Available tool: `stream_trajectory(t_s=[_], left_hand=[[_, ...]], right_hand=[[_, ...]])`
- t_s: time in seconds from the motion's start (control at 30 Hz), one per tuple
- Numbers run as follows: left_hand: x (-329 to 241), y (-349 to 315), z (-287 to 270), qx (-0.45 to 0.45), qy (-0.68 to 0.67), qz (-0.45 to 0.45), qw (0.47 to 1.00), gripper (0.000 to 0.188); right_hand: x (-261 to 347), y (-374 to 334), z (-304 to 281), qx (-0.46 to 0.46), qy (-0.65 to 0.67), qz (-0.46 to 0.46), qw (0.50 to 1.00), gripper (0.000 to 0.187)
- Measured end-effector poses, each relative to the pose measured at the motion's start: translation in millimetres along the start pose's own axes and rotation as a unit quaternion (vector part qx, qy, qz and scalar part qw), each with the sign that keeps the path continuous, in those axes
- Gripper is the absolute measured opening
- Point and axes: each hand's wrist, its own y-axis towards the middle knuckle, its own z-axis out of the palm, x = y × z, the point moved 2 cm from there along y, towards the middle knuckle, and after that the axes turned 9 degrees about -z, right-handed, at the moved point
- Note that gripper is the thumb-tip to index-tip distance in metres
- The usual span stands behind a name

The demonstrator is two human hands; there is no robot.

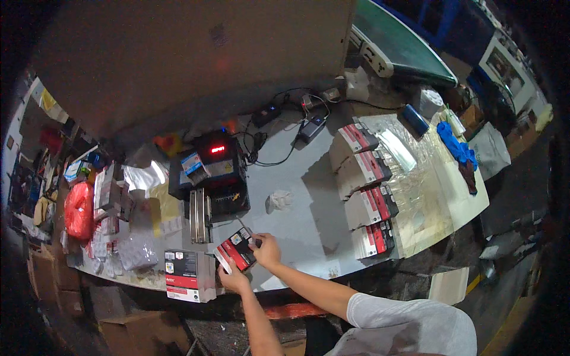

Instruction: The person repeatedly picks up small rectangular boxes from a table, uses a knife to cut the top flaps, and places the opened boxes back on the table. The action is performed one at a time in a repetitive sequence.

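Note:
A flat-looking black, red and white printed carton (pixel 236 249) is held tilted over the front of the table, between both hands. My left hand (pixel 235 280) grips its lower left end. My right hand (pixel 266 251) closes on its right end, with something small and dark at the fingertips that I cannot make out. Just left of my left hand, a stack of like cartons (pixel 181 274) stands at the table's edge. Beyond the held carton is a black machine (pixel 218 169) with a red lit display and a metal rail (pixel 200 216) at its front.
Several rows of cartons (pixel 373 204) stand on the right of the table (pixel 309 231). A crumpled white piece (pixel 279 200) lies mid-table. Cables and a black adapter (pixel 312 129) are at the back. A red bag (pixel 79 210) sits far left, a blue cloth (pixel 456 145) far right.

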Motion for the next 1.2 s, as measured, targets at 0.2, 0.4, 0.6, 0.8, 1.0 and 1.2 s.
stream_trajectory(t_s=[0.2,0.4,0.6,0.8,1.0,1.2], left_hand=[[-13.6,-26.8,-6.7,0.01,-0.187,0.001,0.982,0.033],[10.6,-86.6,-20.2,0.066,-0.285,0.095,0.952,0.047],[29.2,-112.0,1.9,0.32,-0.172,0.179,0.914,0.04],[30.8,-121.5,46.2,0.372,-0.263,0.138,0.879,0.043],[41.8,-125.3,53.2,0.415,-0.267,0.137,0.859,0.039],[51.4,-124.8,65.1,0.321,-0.284,0.325,0.843,0.036]], right_hand=[[-4.8,-14.9,-0.1,-0.066,0.098,-0.037,0.992,0.039],[-50.1,-49.8,-63.5,0.05,0.362,-0.019,0.93,0.043],[-160.3,-67.5,-102.2,0.046,0.204,-0.045,0.977,0.034],[-217.6,-75.2,-100.7,0.023,0.15,-0.048,0.987,0.036],[-210.0,-80.1,-100.6,-0.014,0.071,-0.078,0.994,0.034],[-185.5,-89.7,-106.0,0.0,0.104,-0.172,0.979,0.045]])
